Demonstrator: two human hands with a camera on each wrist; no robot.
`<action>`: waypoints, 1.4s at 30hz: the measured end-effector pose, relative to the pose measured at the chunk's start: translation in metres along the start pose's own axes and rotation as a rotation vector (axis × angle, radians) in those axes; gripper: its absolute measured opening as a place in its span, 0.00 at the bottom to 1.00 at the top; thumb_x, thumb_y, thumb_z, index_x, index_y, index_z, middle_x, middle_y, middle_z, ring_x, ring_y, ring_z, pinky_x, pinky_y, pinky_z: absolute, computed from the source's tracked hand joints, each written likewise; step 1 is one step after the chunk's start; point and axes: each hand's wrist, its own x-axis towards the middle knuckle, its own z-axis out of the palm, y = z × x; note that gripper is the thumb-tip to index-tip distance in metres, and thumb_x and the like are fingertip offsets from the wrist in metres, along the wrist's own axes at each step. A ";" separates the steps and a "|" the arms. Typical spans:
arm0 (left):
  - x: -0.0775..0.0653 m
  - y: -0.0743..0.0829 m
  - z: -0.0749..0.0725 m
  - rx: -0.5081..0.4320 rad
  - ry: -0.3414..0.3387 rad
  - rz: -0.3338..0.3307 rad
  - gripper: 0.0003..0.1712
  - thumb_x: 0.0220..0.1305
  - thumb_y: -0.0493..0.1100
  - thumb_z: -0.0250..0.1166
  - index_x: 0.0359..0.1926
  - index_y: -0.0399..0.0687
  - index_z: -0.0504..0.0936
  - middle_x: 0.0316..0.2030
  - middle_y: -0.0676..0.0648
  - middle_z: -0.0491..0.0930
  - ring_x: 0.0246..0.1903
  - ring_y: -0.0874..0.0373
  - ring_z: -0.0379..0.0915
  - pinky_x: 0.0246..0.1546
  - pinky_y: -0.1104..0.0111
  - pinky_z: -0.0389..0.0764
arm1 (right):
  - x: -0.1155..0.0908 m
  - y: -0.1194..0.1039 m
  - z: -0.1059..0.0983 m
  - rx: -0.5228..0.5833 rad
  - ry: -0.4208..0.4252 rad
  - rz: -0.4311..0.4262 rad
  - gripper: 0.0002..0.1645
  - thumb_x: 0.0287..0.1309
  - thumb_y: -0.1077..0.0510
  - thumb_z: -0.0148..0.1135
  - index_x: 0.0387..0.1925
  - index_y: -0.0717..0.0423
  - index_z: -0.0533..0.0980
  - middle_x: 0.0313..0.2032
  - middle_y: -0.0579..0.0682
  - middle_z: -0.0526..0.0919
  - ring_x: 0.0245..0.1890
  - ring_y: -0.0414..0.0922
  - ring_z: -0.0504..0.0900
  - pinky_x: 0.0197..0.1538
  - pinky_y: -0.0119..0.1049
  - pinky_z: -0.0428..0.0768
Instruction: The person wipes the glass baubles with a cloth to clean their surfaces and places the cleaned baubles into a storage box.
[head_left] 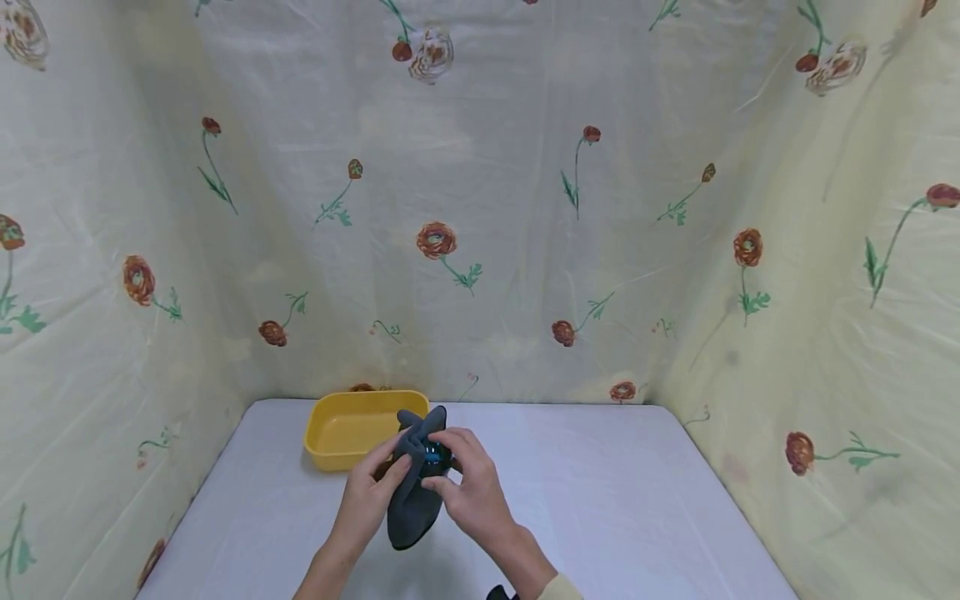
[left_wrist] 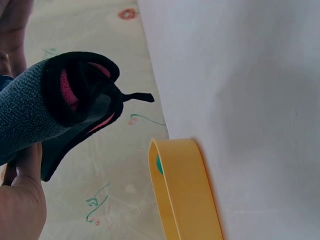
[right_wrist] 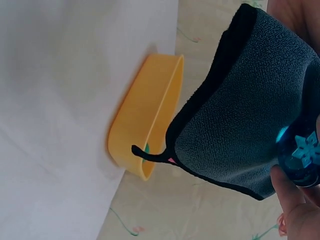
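The right hand (head_left: 471,485) pinches a shiny blue thing (head_left: 432,457) with a snowflake (right_wrist: 305,151) on it, and the left hand (head_left: 370,493) grips a gray cloth (head_left: 415,510) right against it. Both things are up over the white table (head_left: 600,500), near a yellow tub (head_left: 337,461) with something green (left_wrist: 159,164) inside.

The grey cloth (right_wrist: 240,115) has black edging and a pink inner face; the dark-blue round object (right_wrist: 295,166) bears a pale-blue snowflake (right_wrist: 306,150). From the cloth, toward half past ten, the plastic bin (head_left: 341,460) is yellow; at twelve, the cream curtain (head_left: 510,167) carries rust-red, green-stemmed flowers (head_left: 436,240).
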 end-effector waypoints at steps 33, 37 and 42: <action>0.002 -0.005 0.001 0.004 -0.021 0.008 0.24 0.71 0.54 0.60 0.66 0.67 0.75 0.64 0.50 0.76 0.59 0.51 0.73 0.62 0.53 0.77 | 0.003 -0.003 -0.003 -0.095 -0.040 -0.080 0.32 0.47 0.71 0.74 0.54 0.48 0.78 0.54 0.43 0.74 0.54 0.39 0.77 0.56 0.31 0.82; 0.002 -0.006 0.002 0.003 -0.019 -0.002 0.23 0.70 0.53 0.60 0.65 0.67 0.75 0.64 0.50 0.76 0.57 0.51 0.74 0.61 0.53 0.78 | 0.002 -0.002 -0.002 -0.106 -0.039 -0.090 0.32 0.47 0.71 0.74 0.54 0.47 0.78 0.54 0.43 0.74 0.55 0.38 0.76 0.57 0.32 0.82; 0.002 -0.005 0.003 0.016 -0.011 -0.010 0.23 0.70 0.52 0.61 0.65 0.67 0.75 0.63 0.50 0.77 0.57 0.51 0.75 0.60 0.53 0.79 | 0.001 0.000 -0.001 -0.121 -0.037 -0.094 0.32 0.48 0.71 0.74 0.54 0.46 0.78 0.54 0.43 0.73 0.55 0.37 0.75 0.58 0.34 0.82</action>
